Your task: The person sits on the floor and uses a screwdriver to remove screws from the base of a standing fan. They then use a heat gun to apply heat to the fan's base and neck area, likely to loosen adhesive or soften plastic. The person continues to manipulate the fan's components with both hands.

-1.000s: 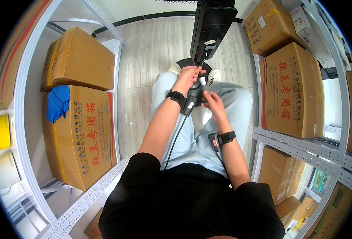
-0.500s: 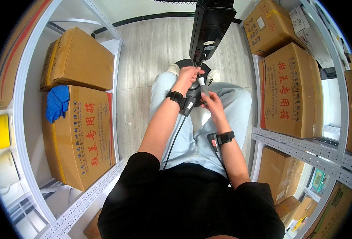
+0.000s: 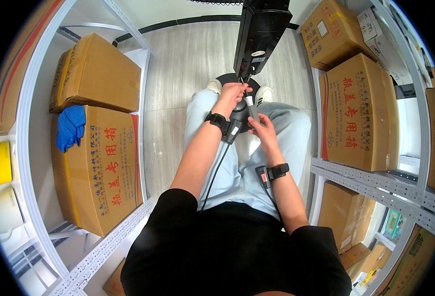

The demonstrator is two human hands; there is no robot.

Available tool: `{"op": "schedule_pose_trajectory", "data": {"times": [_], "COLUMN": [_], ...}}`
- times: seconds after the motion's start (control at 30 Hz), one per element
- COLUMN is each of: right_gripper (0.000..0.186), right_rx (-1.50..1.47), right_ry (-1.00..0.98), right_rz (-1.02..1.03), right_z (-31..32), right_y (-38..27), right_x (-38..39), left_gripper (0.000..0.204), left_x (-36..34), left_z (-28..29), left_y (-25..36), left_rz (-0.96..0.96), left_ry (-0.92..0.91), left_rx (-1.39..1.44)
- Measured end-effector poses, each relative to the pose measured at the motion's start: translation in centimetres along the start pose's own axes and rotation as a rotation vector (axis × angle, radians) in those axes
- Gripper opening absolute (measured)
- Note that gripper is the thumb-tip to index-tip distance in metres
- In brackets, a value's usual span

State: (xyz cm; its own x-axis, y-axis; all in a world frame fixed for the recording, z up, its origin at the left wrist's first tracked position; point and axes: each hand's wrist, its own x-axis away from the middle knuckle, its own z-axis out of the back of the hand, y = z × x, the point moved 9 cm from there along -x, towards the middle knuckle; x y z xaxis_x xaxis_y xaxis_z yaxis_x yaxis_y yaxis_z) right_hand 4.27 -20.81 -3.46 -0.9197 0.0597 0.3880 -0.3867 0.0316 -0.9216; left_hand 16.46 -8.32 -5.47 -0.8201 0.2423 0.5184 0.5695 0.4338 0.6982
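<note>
Grey tube (image 3: pixel 253 110): held in right hand (image 3: pixel 264 129), fingers curled.
Left hand (image 3: pixel 233 93): pinched below black column (image 3: pixel 258 37), on what I can't tell.

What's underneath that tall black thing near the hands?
Below the tall black thing, a round black base shows between the shoes. The left hand and the grey tool in the right hand cover part of it; what lies hidden there cannot be seen.
</note>
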Motion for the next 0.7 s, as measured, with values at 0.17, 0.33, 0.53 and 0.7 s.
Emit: {"op": "schedule_pose_trajectory", "data": {"times": [0.17,0.33,0.53,0.7], "right_gripper": [0.039,0.04,0.038,0.037], "right_rx": [-0.18,-0.282,-0.051,-0.205], "right_ry": [0.037,-0.052,0.017,0.02], "right_rz": [-0.139,-0.2,-0.034,-0.196], "right_z": [0.6,0.4,0.6,0.6], "right_y": [1.1,1.2,0.5,1.2], "right_x": [0.1,-0.1,0.0,0.6], "left_gripper": [0.007,0.006,0.007,0.007], "left_x": [0.0,-0.2,0.0,-0.3], "left_z": [0.3,0.0,0.0,0.2], "left_y": [-0.1,-0.2,-0.1,0.0], "left_rz": [0.017,0.045,0.031,0.022], "left_ry": [0.023,-0.043,-0.016,-0.035], "left_rx": [0.029,0.076,0.06,0.102]}}
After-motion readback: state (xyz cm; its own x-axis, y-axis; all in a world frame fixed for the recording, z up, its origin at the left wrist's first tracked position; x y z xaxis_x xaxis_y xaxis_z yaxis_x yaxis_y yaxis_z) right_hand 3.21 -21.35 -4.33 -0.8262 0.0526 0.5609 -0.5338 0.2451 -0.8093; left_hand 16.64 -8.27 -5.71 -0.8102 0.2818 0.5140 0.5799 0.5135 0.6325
